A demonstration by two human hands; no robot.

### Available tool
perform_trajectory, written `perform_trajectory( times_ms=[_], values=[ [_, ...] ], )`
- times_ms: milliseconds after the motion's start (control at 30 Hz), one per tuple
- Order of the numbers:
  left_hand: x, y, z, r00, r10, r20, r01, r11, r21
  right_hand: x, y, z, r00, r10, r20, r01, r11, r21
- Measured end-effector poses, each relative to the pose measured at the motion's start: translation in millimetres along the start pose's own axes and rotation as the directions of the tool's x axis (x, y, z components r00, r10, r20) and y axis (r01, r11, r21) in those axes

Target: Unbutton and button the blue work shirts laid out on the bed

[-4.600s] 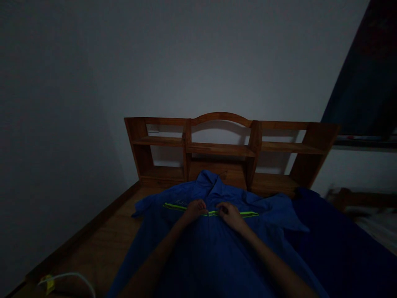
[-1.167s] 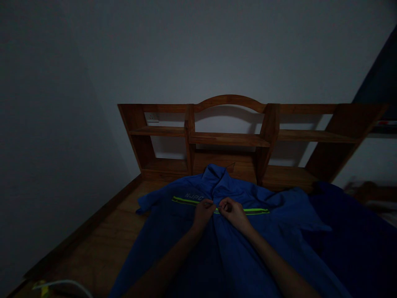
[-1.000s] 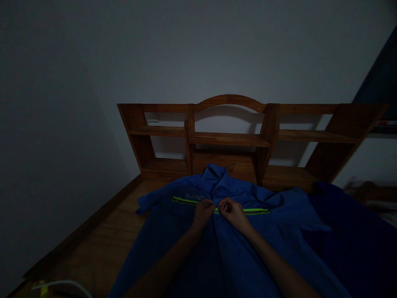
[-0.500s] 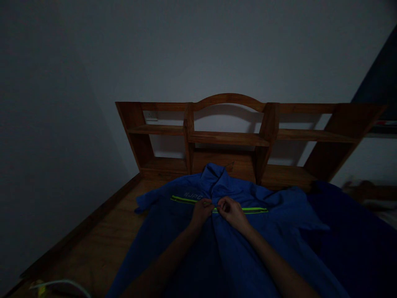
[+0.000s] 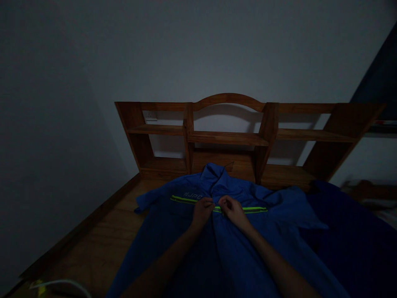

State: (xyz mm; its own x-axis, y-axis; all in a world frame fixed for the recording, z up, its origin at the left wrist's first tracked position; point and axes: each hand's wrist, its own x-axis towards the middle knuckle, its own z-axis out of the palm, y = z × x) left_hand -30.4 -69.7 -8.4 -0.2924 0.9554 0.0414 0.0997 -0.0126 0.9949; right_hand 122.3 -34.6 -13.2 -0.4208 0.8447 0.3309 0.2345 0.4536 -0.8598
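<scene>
A blue short-sleeved shirt [image 5: 186,223] with bright yellow-green chest stripes and pale lettering lies spread out, its collar toward the shelf. At the front opening, level with the stripes, my left hand [image 5: 203,210] is closed, fingertips pinching the shirt's front edge. Just to its right, my right hand [image 5: 232,210] is also closed, thumb and fingers pinched on the other side of the same opening. The fingertips of both hands are close together. Whatever small fastening may lie between them is too dark and small to make out.
A wooden headboard shelf [image 5: 228,138] stands against the grey wall [image 5: 198,49] behind the shirt. Wooden boards [image 5: 105,231] show at the left, with a pale cable [image 5: 62,282] near the bottom corner. Dark blue cloth [image 5: 353,236] lies at the right.
Both hands stay at the shirt's front opening. My right hand has shifted slightly, its fingers curling closer together. The shirt lies almost as before.
</scene>
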Motion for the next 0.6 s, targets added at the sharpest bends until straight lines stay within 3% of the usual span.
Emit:
perform_trajectory(
  times_ms=[200, 467, 600],
  values=[
    [0.4, -2.4, -0.1, 1.000, 0.014, 0.002, -0.014, 1.000, -0.016, 3.2, 8.7, -0.5, 1.000, 0.021, 0.015, -0.022, 0.992, 0.124],
    [2.4, -7.3, 2.1, 0.999, -0.045, 0.002, 0.045, 0.990, -0.135, 3.4, 8.7, -2.1, 1.000, 0.010, 0.012, -0.012, 0.991, 0.131],
    [2.1, -6.3, 1.7, 0.999, -0.025, -0.027, 0.022, 0.995, -0.102, 5.0, 10.1, -1.6, 1.000, 0.021, 0.006, -0.022, 0.989, 0.149]
  ],
)
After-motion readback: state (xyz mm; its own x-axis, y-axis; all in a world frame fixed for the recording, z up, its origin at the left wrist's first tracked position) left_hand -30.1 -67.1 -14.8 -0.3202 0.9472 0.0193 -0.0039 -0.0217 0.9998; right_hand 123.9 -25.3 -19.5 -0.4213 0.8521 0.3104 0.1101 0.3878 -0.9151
